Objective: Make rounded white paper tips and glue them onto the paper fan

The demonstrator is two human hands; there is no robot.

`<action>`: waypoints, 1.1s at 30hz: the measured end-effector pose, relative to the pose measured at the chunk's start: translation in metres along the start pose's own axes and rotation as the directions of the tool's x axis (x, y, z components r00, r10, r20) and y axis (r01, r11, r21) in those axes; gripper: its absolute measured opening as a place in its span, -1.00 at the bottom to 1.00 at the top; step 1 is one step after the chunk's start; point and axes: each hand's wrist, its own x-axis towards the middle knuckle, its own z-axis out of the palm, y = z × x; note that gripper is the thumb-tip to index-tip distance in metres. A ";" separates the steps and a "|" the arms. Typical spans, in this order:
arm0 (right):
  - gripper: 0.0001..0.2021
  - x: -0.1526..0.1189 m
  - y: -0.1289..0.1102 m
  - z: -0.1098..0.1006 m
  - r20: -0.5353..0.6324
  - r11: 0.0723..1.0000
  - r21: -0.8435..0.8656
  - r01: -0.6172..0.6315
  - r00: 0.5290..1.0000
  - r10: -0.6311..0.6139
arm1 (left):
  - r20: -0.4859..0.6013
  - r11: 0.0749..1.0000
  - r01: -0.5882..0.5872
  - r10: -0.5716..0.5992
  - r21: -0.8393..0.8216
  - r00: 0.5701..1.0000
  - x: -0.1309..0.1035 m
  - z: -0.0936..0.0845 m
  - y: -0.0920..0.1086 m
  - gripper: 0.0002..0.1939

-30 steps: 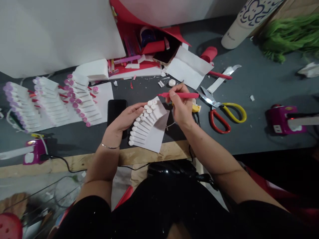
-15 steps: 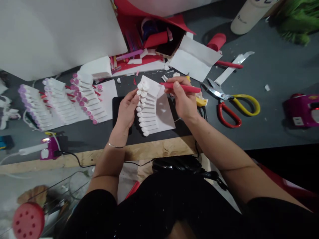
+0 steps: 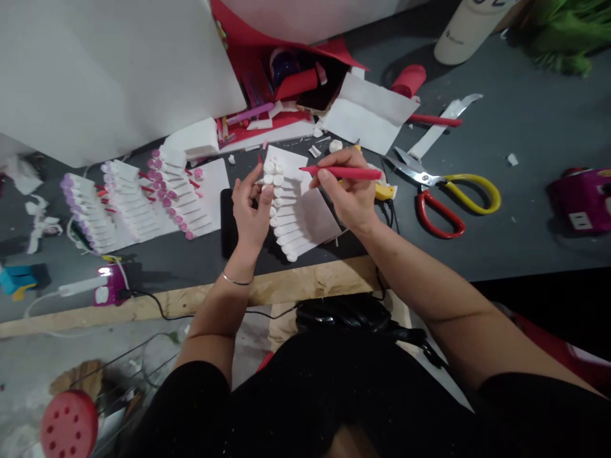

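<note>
My right hand [image 3: 351, 197] grips a red marker pen [image 3: 351, 173], its tip pointing left over the upper part of a white paper sheet [image 3: 317, 213]. Along the sheet's left side runs a row of white round-headed sticks [image 3: 286, 219], fanned out like little rolled-paper buds. My left hand [image 3: 252, 210] holds the left edge of this row, thumb on the heads, fingers bent behind. To the left lie similar rows: one with dark pink heads [image 3: 167, 197], a paler one [image 3: 126, 197] and one with lilac heads [image 3: 86, 210].
Right of my hands lie scissors [image 3: 434, 184] with red and yellow handles and a white-handled knife [image 3: 443, 127]. A black phone-like slab [image 3: 229, 222] is beside my left hand. A folded white paper [image 3: 370, 111], a bottle [image 3: 465, 35] and purple sockets [image 3: 585, 200] stand farther off.
My left hand's thumb and fingers have shifted on the row of white heads. The marker's tip has moved left over the sheet. The view has shifted slightly.
</note>
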 end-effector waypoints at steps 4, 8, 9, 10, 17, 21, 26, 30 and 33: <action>-0.57 0.002 -0.012 -0.003 -0.042 0.999 -0.025 0.042 0.998 -0.044 | -0.073 0.996 -0.068 0.073 0.065 0.995 -0.005 0.007 0.007 -0.28; -0.47 0.013 -0.005 -0.010 -0.094 1.000 -0.006 -0.028 0.995 0.028 | -0.034 0.985 -0.170 0.171 0.031 0.985 -0.005 0.010 0.009 -0.31; -0.45 0.016 -0.001 -0.011 -0.097 0.999 -0.001 -0.052 0.994 0.052 | -0.030 0.984 -0.180 0.180 0.016 0.983 -0.004 0.010 0.008 -0.32; -0.44 0.017 0.003 -0.013 -0.095 0.997 0.004 -0.072 0.993 0.072 | -0.029 0.983 -0.182 0.182 -0.001 0.983 -0.004 0.010 0.008 -0.33; -0.49 0.018 0.018 -0.017 -0.032 0.993 -0.010 -0.121 0.992 0.121 | -0.020 0.992 -0.123 0.123 -0.001 0.992 -0.009 0.012 0.008 -0.29; -0.47 0.018 0.022 -0.017 -0.030 0.986 0.003 -0.166 0.986 0.166 | -0.028 0.988 -0.127 0.130 0.083 0.991 -0.011 0.010 0.009 -0.29; -0.44 0.018 0.021 -0.017 -0.021 0.983 0.013 -0.184 0.983 0.184 | -0.024 0.988 -0.125 0.128 0.089 0.992 -0.012 0.009 0.010 -0.34; -0.43 0.019 0.017 -0.016 -0.032 0.985 -0.005 -0.173 0.984 0.173 | -0.015 0.987 -0.134 0.136 0.092 0.991 -0.013 0.009 0.010 -0.34; -0.46 0.021 0.015 -0.016 -0.053 0.990 -0.004 -0.141 0.989 0.140 | -0.003 0.986 -0.139 0.139 0.093 0.990 -0.013 0.009 0.011 -0.33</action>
